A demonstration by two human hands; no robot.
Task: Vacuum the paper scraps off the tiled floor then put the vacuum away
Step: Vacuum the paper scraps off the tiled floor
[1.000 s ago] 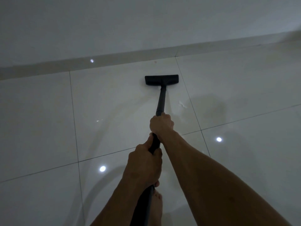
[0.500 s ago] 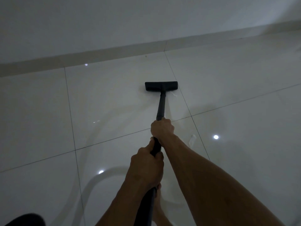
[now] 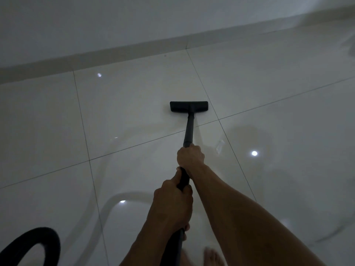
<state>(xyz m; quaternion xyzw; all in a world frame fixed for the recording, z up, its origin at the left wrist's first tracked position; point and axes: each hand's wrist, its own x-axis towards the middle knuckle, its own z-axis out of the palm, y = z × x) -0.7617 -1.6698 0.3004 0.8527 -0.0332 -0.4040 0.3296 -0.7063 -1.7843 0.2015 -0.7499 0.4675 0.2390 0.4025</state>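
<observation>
Mid-sweep, vacuuming: right hand (image 3: 190, 157) and left hand (image 3: 172, 204) both wrapped tight round the black wand (image 3: 189, 129), floor nozzle (image 3: 188, 106) flat on the tiled floor (image 3: 124, 104). Next, probably: swinging right and back onto the paper scrap (image 3: 220, 145) just beside the wand

Bare glossy floor (image 3: 134, 104) lies open around the vacuum head (image 3: 189, 106) up to the wall (image 3: 115, 25). A paper scrap (image 3: 220, 145) lies right of the wand; a black hose (image 3: 38, 242) loops at the near-left corner.
</observation>
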